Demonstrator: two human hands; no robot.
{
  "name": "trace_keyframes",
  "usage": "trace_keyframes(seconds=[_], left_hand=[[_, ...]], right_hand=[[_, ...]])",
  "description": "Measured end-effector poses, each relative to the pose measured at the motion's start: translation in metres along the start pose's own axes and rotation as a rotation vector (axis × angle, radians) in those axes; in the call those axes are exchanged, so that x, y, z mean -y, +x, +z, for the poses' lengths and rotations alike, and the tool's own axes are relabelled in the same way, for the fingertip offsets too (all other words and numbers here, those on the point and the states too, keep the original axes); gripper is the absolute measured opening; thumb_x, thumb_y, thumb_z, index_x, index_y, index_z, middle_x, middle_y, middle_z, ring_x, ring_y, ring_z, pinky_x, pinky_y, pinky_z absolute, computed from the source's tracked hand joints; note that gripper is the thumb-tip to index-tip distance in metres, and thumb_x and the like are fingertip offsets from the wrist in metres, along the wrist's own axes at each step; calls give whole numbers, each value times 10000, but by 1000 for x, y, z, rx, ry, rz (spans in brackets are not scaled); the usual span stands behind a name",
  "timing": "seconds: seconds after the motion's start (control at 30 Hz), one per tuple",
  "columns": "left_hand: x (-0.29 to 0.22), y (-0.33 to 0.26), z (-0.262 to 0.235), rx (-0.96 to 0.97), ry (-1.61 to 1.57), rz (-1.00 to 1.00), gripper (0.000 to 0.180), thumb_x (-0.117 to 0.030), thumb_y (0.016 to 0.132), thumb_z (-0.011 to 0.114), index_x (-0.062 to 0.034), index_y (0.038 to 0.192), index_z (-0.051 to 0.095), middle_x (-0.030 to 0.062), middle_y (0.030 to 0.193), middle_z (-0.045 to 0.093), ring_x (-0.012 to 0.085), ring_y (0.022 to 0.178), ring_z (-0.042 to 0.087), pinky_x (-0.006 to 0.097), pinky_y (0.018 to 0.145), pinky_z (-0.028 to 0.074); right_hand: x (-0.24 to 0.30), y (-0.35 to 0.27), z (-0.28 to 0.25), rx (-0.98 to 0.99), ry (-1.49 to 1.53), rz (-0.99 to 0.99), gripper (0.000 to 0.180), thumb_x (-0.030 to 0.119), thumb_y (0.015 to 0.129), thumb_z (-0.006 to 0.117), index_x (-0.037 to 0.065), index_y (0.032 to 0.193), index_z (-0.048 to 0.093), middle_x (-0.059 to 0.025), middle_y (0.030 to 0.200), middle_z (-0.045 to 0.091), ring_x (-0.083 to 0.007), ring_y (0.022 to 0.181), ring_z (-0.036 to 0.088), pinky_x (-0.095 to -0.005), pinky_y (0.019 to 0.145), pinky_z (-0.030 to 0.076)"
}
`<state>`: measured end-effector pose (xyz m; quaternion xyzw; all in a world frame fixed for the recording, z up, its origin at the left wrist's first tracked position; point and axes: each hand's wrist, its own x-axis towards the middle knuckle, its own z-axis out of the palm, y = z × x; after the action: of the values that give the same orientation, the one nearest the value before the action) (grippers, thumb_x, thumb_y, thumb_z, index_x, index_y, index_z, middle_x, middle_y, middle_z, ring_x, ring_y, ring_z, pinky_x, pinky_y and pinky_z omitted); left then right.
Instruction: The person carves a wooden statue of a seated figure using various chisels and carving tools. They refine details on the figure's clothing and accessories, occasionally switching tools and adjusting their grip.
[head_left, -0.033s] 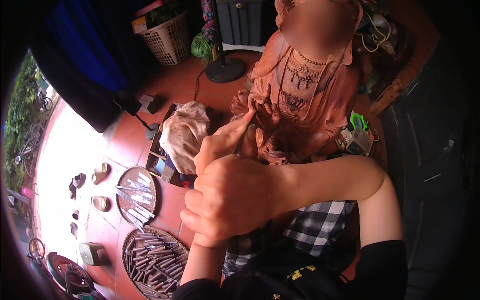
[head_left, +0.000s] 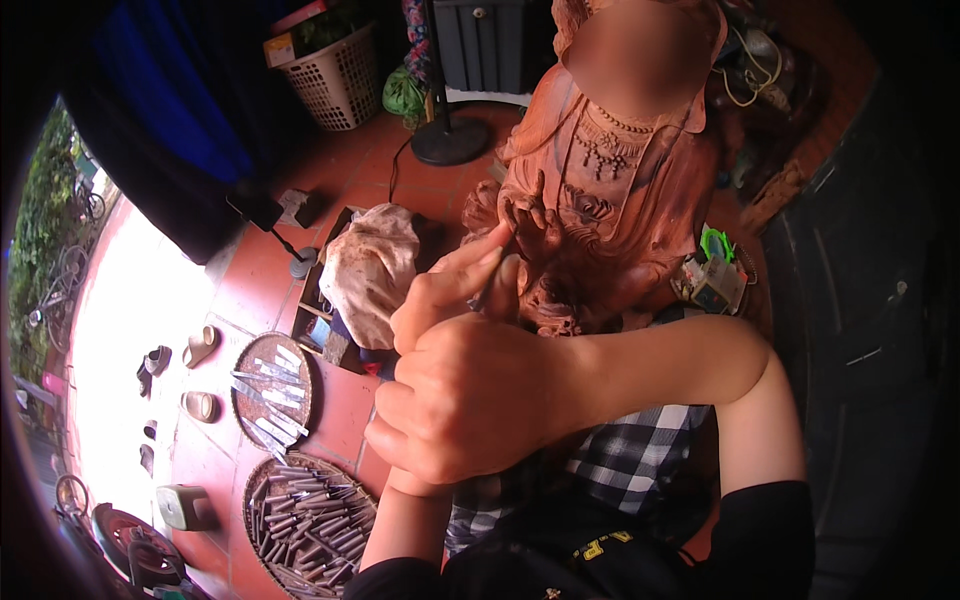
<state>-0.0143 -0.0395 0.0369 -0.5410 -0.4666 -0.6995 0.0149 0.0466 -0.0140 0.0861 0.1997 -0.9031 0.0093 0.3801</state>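
Note:
A reddish-brown carved wooden statue [head_left: 610, 190] stands right in front of me on the red tiled floor. My left hand [head_left: 450, 290] comes up from below and pinches a thin dark carving tool [head_left: 492, 283], whose tip sits at the statue's small carved hands [head_left: 530, 225]. My right hand [head_left: 465, 405] reaches in from the right, just below the left hand. It is clenched in a fist in line with the tool and seems to grip the tool's lower end, which is hidden inside it.
Two round woven trays of metal carving tools [head_left: 275, 390] [head_left: 310, 520] lie on the floor at my left. A cloth bundle [head_left: 370, 265] rests on a wooden box. A white basket [head_left: 335, 75], a stand base [head_left: 450, 140] and sandals [head_left: 200, 345] are farther off.

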Motion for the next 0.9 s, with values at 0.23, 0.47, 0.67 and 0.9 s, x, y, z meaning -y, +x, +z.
trace_keyframes(seconds=[0.23, 0.47, 0.67, 0.9], left_hand=[[-1, 7, -9, 34, -66, -72, 177, -29, 858, 765, -12, 994, 652, 217, 1275, 645, 288, 1123, 674, 363, 954, 549], [-7, -44, -20, 265, -357, -53, 187, 4, 877, 678, 19, 1063, 655, 169, 1254, 598, 265, 1138, 601, 371, 958, 487], [-43, -65, -16, 692, -376, -246, 140, -104, 899, 667, -21, 944, 563, 202, 694, 607, 444, 679, 610, 474, 549, 468], [-10, -30, 67, 869, -1434, -636, 431, -312, 945, 696, 21, 1215, 650, 130, 1108, 719, 221, 1079, 677, 354, 935, 530]], right_hand=[[-9, 9, 3, 15, -55, -26, 145, 177, 690, 633, 61, 649, 557, -43, 602, 509, -169, 545, 563, -299, 477, 441], [32, -17, -38, -6, -27, 94, 263, 154, 797, 721, 92, 1052, 706, -85, 915, 628, -205, 794, 663, -320, 655, 561], [46, -79, -94, 285, -537, 306, 441, 121, 781, 795, 169, 1212, 713, -99, 1050, 643, -266, 886, 703, -374, 716, 613], [59, -86, -119, -477, -354, 576, 551, 376, 1058, 450, -78, 1359, 538, -182, 1026, 610, -229, 741, 661, -317, 712, 544]])
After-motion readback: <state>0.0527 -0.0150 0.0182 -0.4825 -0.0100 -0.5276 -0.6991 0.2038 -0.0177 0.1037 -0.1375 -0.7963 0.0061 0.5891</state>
